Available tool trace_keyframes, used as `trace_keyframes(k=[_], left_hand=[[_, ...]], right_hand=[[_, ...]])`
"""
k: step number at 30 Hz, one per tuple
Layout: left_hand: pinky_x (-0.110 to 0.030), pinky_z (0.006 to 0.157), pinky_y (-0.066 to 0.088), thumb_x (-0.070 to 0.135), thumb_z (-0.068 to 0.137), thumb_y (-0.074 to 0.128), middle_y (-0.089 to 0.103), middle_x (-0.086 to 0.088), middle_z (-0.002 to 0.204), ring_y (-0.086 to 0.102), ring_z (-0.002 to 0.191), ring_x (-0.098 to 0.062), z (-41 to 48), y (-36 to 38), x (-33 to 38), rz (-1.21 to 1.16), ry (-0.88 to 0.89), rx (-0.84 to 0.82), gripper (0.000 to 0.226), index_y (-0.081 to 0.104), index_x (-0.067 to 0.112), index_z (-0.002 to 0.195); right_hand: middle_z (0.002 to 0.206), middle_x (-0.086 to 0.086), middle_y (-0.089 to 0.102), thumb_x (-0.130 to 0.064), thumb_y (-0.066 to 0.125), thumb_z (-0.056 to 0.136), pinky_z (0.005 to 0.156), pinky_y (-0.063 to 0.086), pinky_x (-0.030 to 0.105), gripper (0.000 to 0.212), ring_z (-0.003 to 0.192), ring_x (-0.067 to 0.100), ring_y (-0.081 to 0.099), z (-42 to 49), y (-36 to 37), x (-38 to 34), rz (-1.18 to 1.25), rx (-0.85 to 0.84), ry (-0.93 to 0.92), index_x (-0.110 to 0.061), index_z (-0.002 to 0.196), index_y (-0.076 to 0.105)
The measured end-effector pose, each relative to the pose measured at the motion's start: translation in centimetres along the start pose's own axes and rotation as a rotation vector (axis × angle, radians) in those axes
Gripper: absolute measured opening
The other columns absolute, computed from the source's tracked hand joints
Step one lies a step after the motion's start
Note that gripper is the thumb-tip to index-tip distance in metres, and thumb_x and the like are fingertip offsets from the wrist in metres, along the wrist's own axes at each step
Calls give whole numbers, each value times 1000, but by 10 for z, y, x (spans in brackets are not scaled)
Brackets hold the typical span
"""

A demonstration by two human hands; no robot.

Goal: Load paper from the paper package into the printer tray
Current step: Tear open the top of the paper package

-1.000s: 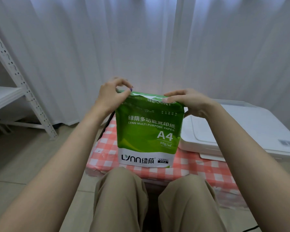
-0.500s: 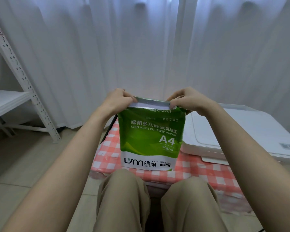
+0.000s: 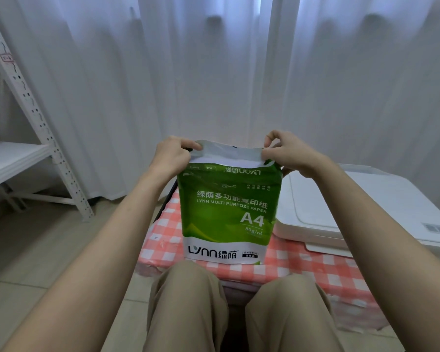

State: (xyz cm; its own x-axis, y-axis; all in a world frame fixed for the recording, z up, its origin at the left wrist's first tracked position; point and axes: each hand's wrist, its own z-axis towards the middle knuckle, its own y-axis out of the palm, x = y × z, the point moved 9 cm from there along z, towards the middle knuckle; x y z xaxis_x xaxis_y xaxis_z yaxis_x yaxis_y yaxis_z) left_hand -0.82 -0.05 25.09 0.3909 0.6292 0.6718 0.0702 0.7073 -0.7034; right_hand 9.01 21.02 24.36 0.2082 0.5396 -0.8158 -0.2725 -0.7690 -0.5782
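L hand (image 3: 172, 156) & R hand (image 3: 288, 152) pinch paper package (image 3: 228, 212) top flap, upright btwn them.

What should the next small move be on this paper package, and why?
Probably fold the top flap back, then reach the right hand in for some sheets. The left hand and right hand each pinch a flap corner; the flap is lifted and white sheet edges show under it. The green A4 paper package stands upright beside the white printer.
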Motion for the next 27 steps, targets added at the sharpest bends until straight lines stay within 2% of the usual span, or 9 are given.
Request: trace_keyframes(k=[3, 6, 9, 13, 16, 18, 22, 25, 27], left_hand=[[-31, 82, 47, -14, 76, 27, 56, -9, 134, 53, 112, -26, -2, 0, 2, 33, -2, 5, 60, 75, 15, 96], [-34, 99, 42, -12, 81, 30, 57, -8, 134, 48, 124, -27, 0, 7, 3, 84, 0, -45, 56, 73, 13, 105], [-35, 105, 39, -10, 81, 31, 57, -7, 135, 45, 129, -27, 3, 10, -1, 83, -23, -57, 54, 67, 12, 115], [-33, 103, 40, -5, 80, 39, 58, -4, 134, 48, 127, -26, 1, 13, -5, 101, -18, -49, 52, 65, 19, 117], [-33, 94, 44, 4, 83, 46, 57, -9, 131, 52, 117, -30, -4, 14, 1, 184, 10, -28, 44, 60, 25, 120], [-32, 87, 45, 9, 85, 49, 57, -12, 127, 54, 110, -32, -6, 16, 3, 232, 23, -50, 42, 58, 29, 120], [-33, 84, 48, 14, 85, 51, 60, -6, 123, 56, 100, -27, -10, 18, 1, 214, 7, -127, 30, 68, 31, 103], [-33, 85, 48, 14, 86, 51, 65, -6, 112, 53, 93, -23, -13, 18, 1, 231, -1, -157, 25, 71, 25, 97], [-35, 87, 51, 17, 87, 53, 66, -7, 109, 57, 97, -25, -15, 18, 2, 220, -12, -175, 22, 72, 22, 97]], right_hand=[[84, 10, 50, -8, 42, 87, 51, 46, 31, 18, 64, 23, 50, 2, -4, -7, -38, 81, -99, -22, 76, 44], [85, 13, 50, -5, 32, 89, 55, 45, 33, 34, 72, 26, 48, 2, -1, -15, -110, 70, -159, -24, 74, 55], [79, 1, 55, 5, 28, 87, 58, 42, 24, 44, 83, 23, 50, 2, 7, -20, -160, -19, -139, -17, 72, 63], [110, 9, 61, 9, 32, 85, 68, 45, 23, 46, 98, 21, 52, -1, 16, -28, -289, -27, -148, -11, 84, 73], [140, 5, 48, 12, 28, 85, 99, 39, 28, 55, 128, 22, 43, -3, 18, -34, -340, -4, -203, -14, 98, 75], [146, 3, 43, 11, 29, 85, 110, 32, 33, 55, 136, 23, 36, -4, 23, -38, -390, -37, -217, -16, 104, 74], [136, 0, 56, -15, 47, 93, 92, 36, 24, 32, 120, 20, 51, 0, 41, -40, -577, -169, -201, -20, 119, 66], [120, 1, 66, -26, 54, 92, 81, 42, 26, 27, 95, 16, 55, 5, 44, -45, -626, -184, -187, -21, 114, 69], [112, 3, 70, -24, 58, 90, 77, 45, 27, 24, 89, 15, 55, 8, 44, -52, -690, -160, -211, -18, 109, 72]])
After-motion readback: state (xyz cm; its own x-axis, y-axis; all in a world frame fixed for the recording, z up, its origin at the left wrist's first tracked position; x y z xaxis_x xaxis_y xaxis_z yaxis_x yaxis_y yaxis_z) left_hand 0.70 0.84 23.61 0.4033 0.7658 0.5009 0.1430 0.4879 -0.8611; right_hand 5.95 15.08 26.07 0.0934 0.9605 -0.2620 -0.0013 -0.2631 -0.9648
